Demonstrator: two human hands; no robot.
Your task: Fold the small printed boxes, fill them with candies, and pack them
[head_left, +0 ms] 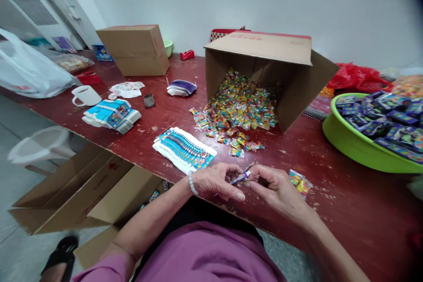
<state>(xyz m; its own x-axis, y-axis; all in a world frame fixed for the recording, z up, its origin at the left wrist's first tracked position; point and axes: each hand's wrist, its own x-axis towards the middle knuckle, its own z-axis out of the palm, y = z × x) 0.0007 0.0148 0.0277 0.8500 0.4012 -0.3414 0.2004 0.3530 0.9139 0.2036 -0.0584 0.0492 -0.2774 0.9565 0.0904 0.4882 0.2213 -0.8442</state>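
Over the table's front edge, my left hand [220,181] and my right hand [280,190] meet at a small purple printed carton [239,178]. The fingers of my left hand curl behind it, thumb stretched along the front. My right thumb and fingers pinch its right end, where a white flap shows. Just beyond my right hand lies a clear packet of colourful candies [300,182]. Left of my hands is a fanned stack of flat blue printed cartons [185,149]. Farther off, many small candy packets [241,101] spill out of a cardboard box [257,47] lying on its side.
A green basin [357,150] full of purple cartons stands at the right. Leftward are another blue carton stack [110,113], a white mug [86,95], a purple stack [181,87] and a closed cardboard box [137,50]. Open cardboard boxes [76,189] stand on the floor below.
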